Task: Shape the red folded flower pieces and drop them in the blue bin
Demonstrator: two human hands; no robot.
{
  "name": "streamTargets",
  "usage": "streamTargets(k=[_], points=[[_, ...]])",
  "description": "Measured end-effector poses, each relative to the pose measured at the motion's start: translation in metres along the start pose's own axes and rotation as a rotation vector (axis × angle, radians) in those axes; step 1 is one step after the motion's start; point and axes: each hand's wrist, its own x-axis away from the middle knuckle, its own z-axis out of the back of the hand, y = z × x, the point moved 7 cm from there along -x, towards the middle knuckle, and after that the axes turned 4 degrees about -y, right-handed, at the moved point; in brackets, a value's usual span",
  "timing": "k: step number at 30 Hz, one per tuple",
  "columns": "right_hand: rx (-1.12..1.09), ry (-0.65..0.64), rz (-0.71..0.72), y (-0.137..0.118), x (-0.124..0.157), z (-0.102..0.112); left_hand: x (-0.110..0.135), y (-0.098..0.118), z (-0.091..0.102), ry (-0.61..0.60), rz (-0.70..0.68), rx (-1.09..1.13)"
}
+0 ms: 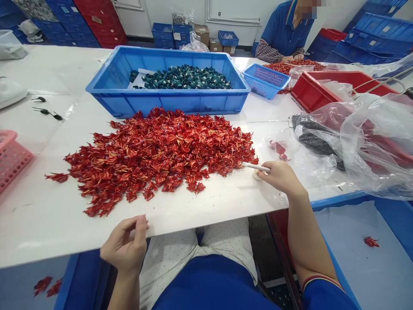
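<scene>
My right hand [280,176] is closed round a thin white brush-like stick [253,166]. The stick's far end points left, to the edge of a large heap of small red, yellow-streaked pieces with pointed tips [161,150]. Just under the stick, partly hidden by my fingers, is a small whitish round pot [259,175]. My left hand [126,244] hovers at the table's front edge, below the heap. Its fingers curl in and the thumb presses toward the index finger. The fingertips are partly hidden, so anything in them cannot be made out.
Behind the heap stands a blue bin [167,101] of dark green pieces, with a small blue basket [266,79] beside it. Plastic bags [364,142] and a red tray [312,92] lie right. A pink basket [13,159] is left. Another person [280,32] sits across.
</scene>
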Motion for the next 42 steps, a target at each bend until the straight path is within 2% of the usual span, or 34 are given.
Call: streamTargets(k=[4,11,14,17,21,25,28,30,34,39,42], points=[[0.073,-0.037,-0.005,-0.003,0.0,0.0,0.0,0.008,-0.006,-0.056,-0.013,-0.024],[0.176,-0.12,0.012,-0.011,0.001,0.0,0.002,0.029,-0.025,-0.152,-0.17,0.118],[0.152,-0.128,0.027,-0.013,0.001,0.001,0.003,0.036,-0.032,-0.185,-0.197,0.155],[0.035,-0.108,0.052,-0.013,0.004,0.0,0.001,0.048,-0.042,-0.26,-0.186,0.149],[-0.195,-0.06,0.131,-0.017,0.009,-0.007,0.004,0.073,-0.072,-0.472,-0.202,0.166],[-0.474,0.018,0.309,-0.037,0.02,-0.013,0.021,0.101,-0.114,-0.672,-0.288,0.283],[-0.638,0.077,0.434,-0.059,0.033,-0.015,0.035,0.117,-0.141,-0.741,-0.382,0.334],[-0.686,0.114,0.496,-0.072,0.043,-0.016,0.04,0.12,-0.151,-0.739,-0.387,0.387],[-0.733,0.175,0.565,-0.087,0.057,-0.02,0.039,0.118,-0.149,-0.711,-0.309,0.488],[-0.884,0.242,0.565,-0.083,0.067,-0.023,0.033,0.114,-0.136,-0.663,-0.286,0.572],[-0.997,0.296,0.547,-0.078,0.07,-0.023,0.034,0.106,-0.137,-0.663,-0.208,0.634]])
